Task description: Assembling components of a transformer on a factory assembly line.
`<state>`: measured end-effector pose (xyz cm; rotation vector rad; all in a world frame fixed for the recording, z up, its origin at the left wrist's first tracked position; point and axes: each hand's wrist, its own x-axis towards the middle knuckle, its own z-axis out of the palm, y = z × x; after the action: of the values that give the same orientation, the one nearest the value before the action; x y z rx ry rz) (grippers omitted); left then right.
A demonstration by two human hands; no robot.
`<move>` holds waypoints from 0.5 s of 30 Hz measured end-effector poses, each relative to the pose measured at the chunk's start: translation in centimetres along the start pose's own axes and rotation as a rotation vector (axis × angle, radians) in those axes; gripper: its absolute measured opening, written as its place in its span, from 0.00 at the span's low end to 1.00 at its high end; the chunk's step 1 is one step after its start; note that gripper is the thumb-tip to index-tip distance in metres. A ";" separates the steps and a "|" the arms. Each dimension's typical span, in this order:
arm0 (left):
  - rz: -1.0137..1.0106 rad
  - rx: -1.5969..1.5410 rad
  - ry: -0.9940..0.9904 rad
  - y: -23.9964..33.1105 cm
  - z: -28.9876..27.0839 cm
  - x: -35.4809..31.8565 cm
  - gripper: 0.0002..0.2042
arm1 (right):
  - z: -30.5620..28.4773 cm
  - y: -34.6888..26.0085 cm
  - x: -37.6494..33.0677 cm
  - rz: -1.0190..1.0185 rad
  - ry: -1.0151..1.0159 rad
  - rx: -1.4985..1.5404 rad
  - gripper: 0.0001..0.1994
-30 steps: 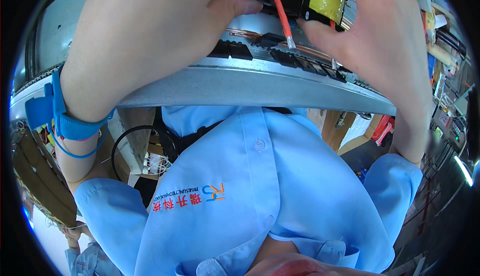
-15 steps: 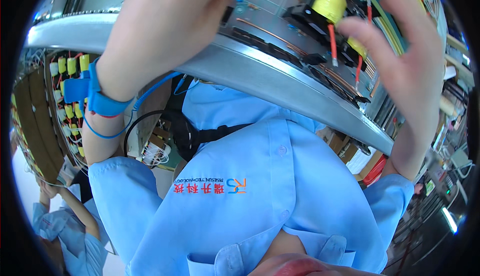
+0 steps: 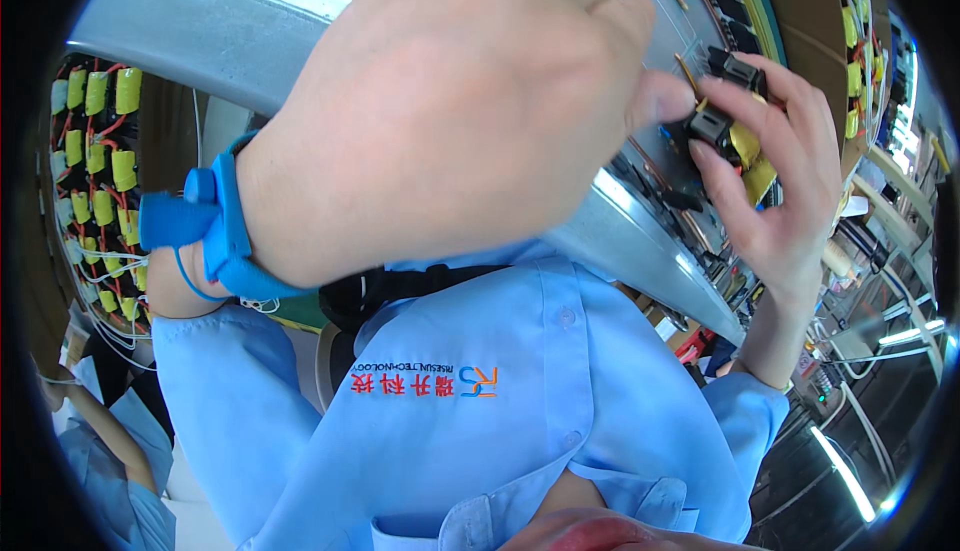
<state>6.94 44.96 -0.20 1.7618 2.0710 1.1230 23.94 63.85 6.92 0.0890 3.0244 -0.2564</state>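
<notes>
My right hand (image 3: 775, 166) grips a yellow-taped transformer (image 3: 743, 141) with black end pieces, its thumb and fingers around the sides. The part is tilted over the metal work surface (image 3: 655, 11), its black ends facing my left hand. My left hand (image 3: 470, 101), with a blue strap (image 3: 228, 216) on its wrist, covers the middle of the view, back of the hand showing. Its thumb stretches to the near side of the transformer; whether it touches cannot be made out. The thumb stands apart from the fingers, whose tips are partly hidden.
A silver metal rail (image 3: 640, 221) runs along the near edge of the work surface. Copper strips and small blue parts lie beyond it. Several yellow-taped transformers (image 3: 100, 156) are stacked at the left. Another person's arm (image 3: 115, 431) shows at the lower left.
My left hand has moved right and nearer the camera, toward the transformer. My right hand has closed around the transformer, which has turned so its black ends show and its red leads are mostly hidden.
</notes>
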 end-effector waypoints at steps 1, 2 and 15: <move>0.023 0.002 0.017 -0.3 0.3 0.0 0.22 | 0.1 0.1 0.0 -0.002 -0.011 -0.004 0.20; 0.047 0.004 0.032 -0.7 0.7 0.0 0.22 | 0.3 0.3 -0.1 0.007 -0.003 0.012 0.19; 0.200 0.016 0.040 0.1 2.6 -0.1 0.23 | 1.6 0.1 0.0 0.052 0.085 0.046 0.18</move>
<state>8.57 45.95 -2.01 2.0066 1.9649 1.2055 24.14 63.69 5.38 0.1872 3.0957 -0.3254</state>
